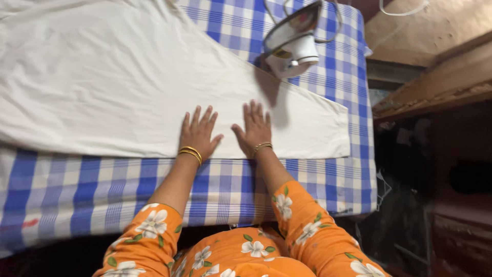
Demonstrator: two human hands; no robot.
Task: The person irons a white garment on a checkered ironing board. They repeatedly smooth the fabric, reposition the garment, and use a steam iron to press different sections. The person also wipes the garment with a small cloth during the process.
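Left hand (198, 132), right hand (253, 128) flat on cream cloth (102, 82) (soft, tapered), checked cover (102, 190)

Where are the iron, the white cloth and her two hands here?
iron (293, 45), head view, on its white body.
white cloth (102, 87), head view, on its flat middle.
left hand (197, 133), head view, back of hand.
right hand (254, 128), head view, back of hand.

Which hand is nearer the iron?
The right hand. It lies flat on the cream cloth just below the upright white iron; the left hand lies farther away.
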